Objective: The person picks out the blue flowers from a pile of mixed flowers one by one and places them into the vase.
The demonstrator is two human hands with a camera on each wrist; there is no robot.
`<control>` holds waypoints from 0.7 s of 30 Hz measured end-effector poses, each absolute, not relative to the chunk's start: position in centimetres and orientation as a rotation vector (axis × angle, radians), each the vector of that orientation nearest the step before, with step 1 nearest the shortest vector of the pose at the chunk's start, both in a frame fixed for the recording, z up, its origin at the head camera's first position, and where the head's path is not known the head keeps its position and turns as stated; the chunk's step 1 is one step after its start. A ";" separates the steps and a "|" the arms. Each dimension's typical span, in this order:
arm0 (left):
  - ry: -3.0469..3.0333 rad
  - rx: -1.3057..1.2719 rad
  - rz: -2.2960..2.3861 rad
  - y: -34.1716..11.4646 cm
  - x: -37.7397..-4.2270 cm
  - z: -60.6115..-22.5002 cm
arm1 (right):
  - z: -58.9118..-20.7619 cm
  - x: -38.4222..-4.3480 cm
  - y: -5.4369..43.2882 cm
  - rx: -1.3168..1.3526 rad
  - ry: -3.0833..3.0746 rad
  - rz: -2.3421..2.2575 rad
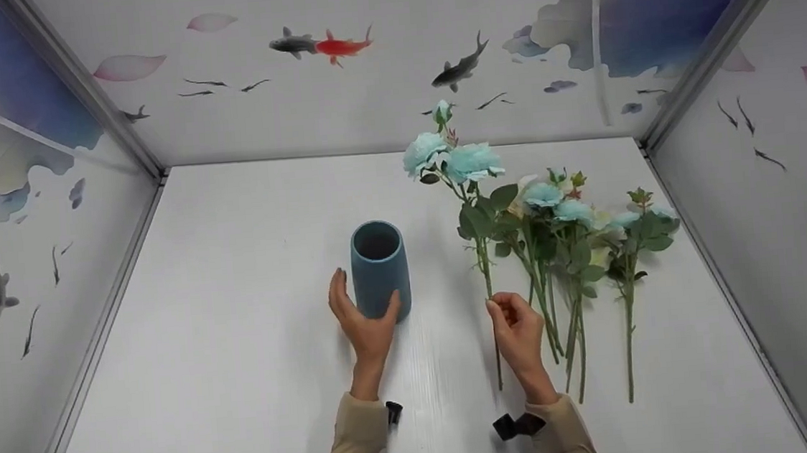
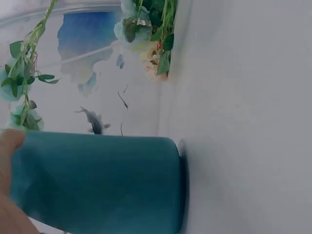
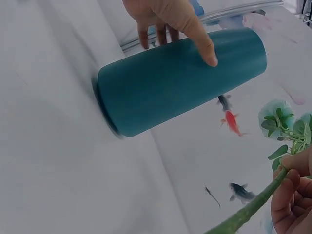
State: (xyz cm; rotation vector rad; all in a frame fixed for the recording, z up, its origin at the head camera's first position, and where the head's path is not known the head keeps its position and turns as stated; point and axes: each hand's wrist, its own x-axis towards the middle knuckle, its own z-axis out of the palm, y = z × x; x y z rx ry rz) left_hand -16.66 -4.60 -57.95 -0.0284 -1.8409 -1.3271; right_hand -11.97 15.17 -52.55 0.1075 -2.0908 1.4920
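A blue vase (image 1: 382,278) stands upright on the white table, its dark mouth facing up. My left hand (image 1: 367,334) holds it from the near side, thumb on the right of its wall and fingers round the left. In the right wrist view the left thumb (image 3: 207,51) lies against the vase's side. Between thumb and fingertips, my right hand (image 1: 521,329) pinches the green stem of a light-blue flower spray (image 1: 472,163). The spray points away from me, right of the vase, with leaves below its blossoms and the stem's lower end hanging under the hand.
Right of my right hand lie several more stems: a bunch of blue and cream flowers (image 1: 568,213) and, farther right, a separate leafy spray (image 1: 638,237). White panels with painted fish surround the white table (image 1: 237,304) at the back and sides.
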 end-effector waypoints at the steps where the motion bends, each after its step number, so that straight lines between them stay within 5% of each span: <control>1: -1.770 -0.087 -1.273 -4.2 -16.4 -57.6 | -52.6 -11.9 15.1 0.110 -2.086 1.496; 8: -1.718 -0.575 -1.468 -0.5 -15.1 -53.0 | -52.3 -11.5 14.6 0.174 -2.063 1.514; 21: -1.968 -0.407 -2.160 1.5 -15.1 -47.3 | -52.1 -11.2 13.6 0.345 -2.011 1.594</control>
